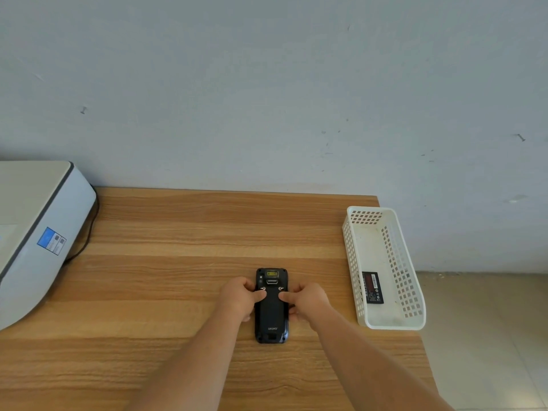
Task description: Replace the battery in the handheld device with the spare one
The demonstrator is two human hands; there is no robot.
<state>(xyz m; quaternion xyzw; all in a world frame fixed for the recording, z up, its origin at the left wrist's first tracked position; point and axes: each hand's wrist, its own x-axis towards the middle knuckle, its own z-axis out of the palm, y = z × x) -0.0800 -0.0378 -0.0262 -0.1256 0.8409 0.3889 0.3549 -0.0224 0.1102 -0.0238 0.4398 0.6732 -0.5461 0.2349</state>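
A black handheld device (271, 318) lies face down on the wooden table (178, 262), its back cover on and its scanner window pointing away from me. My left hand (241, 296) grips its left side, thumb pressed on the cover just below the left latch. My right hand (308, 301) grips the right side, thumb resting below the right latch. A black spare battery (372, 287) with a red label lies inside the white perforated basket (394, 320) to the right.
A white printer-like machine (35, 232) with a blue sticker occupies the table's left end, a black cable (86, 241) trailing behind it. The table's right edge runs just under the basket. A grey wall stands behind the table.
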